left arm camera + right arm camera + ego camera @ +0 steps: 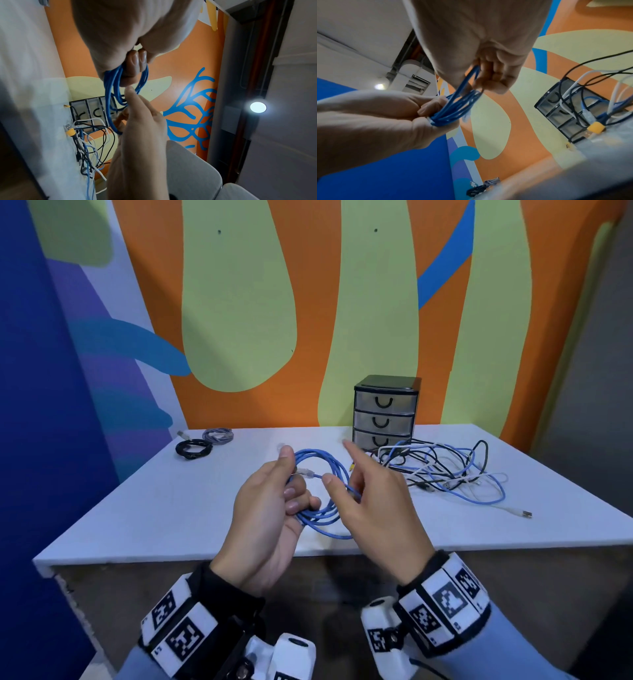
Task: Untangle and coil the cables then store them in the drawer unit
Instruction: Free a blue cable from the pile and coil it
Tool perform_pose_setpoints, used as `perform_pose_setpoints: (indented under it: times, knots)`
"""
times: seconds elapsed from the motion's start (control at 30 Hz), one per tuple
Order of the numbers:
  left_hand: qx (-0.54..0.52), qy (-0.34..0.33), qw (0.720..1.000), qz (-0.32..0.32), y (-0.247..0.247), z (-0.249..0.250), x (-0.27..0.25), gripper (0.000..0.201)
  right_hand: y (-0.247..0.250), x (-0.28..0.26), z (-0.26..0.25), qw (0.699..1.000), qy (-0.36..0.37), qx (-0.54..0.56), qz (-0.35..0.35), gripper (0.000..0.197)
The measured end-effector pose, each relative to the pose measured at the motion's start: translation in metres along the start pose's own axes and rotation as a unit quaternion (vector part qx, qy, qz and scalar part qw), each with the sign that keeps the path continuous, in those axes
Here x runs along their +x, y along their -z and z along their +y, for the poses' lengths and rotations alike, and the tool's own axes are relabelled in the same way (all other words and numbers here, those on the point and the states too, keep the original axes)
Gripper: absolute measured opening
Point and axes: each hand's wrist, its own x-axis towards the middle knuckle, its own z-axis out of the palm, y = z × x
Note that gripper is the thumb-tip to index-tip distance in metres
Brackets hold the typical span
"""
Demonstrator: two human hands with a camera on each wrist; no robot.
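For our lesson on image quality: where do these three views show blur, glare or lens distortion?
Head view: right hand motion-blurred at the fingers, table edges bowed. Left wrist view: lamp flares white, palm soft. Right wrist view: blue cable smeared, foreground table edge blurred.

Two hands (pixel 267 508) (pixel 373 501); one blue coil (pixel 322 491); two coiled cables (pixel 193 447) (pixel 217 435), table's far-left corner; one tangle (pixel 448 470); one three-drawer unit (pixel 385 412).

No words, brands or numbers can be read. The wristbands (pixel 178 625) carry black-and-white square code markers; small characters beside them are too tiny to make out.
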Motion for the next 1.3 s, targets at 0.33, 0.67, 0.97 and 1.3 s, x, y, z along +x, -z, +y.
perform_pose_setpoints:
  times: [0.33,0.67,0.97,1.3]
  knots:
    - [0.044,0.005,0.999,-0.028,0.004,0.0,-0.002,0.032,0.0,0.013,0.002,0.768,-0.301,0.538,-0.174,0.034]
    - [0.065,0.015,0.997,-0.026,0.01,-0.005,-0.004,0.032,0.001,0.016,-0.003,0.64,-0.369,0.65,-0.18,0.032]
    - [0.029,0.022,0.995,-0.088,0.015,0.007,-0.02,0.029,-0.003,0.031,0.021,0.663,-0.396,0.635,0.023,0.036]
    - [0.047,-0.021,0.994,0.095,0.03,0.001,0.008,0.029,0.012,0.009,-0.001,0.815,-0.237,0.525,-0.068,0.016]
